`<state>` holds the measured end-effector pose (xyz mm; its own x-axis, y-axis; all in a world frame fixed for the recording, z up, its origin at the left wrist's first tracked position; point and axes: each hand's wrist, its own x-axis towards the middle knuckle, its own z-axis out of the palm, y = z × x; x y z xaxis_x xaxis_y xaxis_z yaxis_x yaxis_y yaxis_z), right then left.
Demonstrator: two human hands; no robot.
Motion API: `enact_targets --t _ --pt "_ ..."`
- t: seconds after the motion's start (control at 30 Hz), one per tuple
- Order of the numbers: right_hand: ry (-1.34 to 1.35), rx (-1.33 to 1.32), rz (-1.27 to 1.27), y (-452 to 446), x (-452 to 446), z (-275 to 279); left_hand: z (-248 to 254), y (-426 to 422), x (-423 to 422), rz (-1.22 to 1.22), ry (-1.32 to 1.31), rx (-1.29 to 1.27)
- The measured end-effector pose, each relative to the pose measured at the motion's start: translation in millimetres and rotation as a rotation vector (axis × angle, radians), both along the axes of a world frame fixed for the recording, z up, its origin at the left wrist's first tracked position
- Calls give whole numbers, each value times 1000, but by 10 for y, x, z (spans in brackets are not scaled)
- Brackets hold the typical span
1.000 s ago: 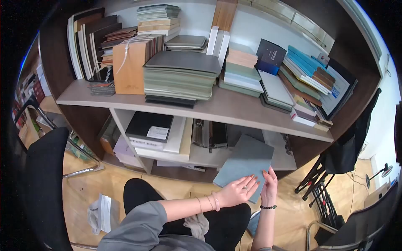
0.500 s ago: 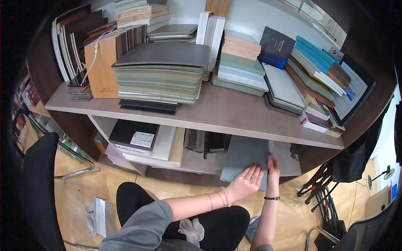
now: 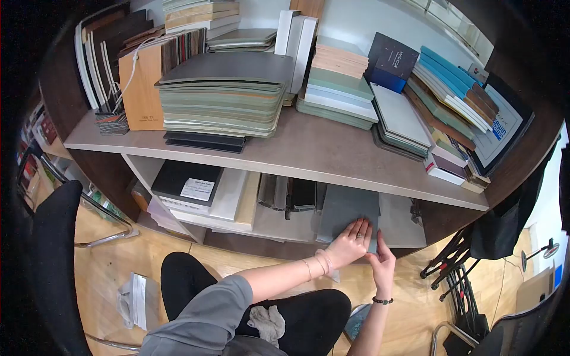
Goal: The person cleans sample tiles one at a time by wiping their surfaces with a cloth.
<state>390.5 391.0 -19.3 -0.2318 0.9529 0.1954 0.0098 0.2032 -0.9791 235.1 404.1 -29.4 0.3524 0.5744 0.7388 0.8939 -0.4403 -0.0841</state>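
Observation:
A dark grey flat panel or sample board [image 3: 349, 209] lies in the right part of the lower shelf, its front edge near the shelf's front. My left hand [image 3: 351, 242] rests on its front part with the fingers stretched out. At the board's front right corner is my right hand [image 3: 383, 258], its fingers extended along the edge and its thumb apart. A crumpled grey cloth [image 3: 267, 324] lies on my lap.
Left of the board stand dark metal profiles [image 3: 287, 194] and a black binder [image 3: 189, 183]. The upper shelf [image 3: 285, 155] carries a thick stack of sample boards [image 3: 221, 104] and leaning books. Chairs flank me, with a black chair back [image 3: 56, 255] at left.
The grey board has gone deeper into the shelf, and less of it sticks out in front. My right hand has slid down from the board's side to its front corner.

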Motion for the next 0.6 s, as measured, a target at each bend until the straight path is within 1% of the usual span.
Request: enact_targets --t 0.13,0.23,0.27,0.37,0.4,0.5,0.53,0.6 --pt "-38 -76 5 123 47 26 52 24 -24 -5 19 -50" --pt "-231 128 -116 273 72 -54 316 -78 -105 -18 -149 -89" --pt "-231 123 -118 349 97 -62 309 -78 -142 -20 -148 -94" --pt "-550 326 -243 558 144 -88 252 -122 -272 138 -66 -235" --pt "-550 319 -242 583 127 -106 233 -120 -296 138 -65 -242" --pt "-707 578 -266 707 61 -81 190 -26 -371 151 -81 -298" --pt "-708 580 -261 740 33 -66 177 9 -387 155 -84 -297" --pt "-744 592 -256 782 -28 -50 166 74 -409 216 11 -252"
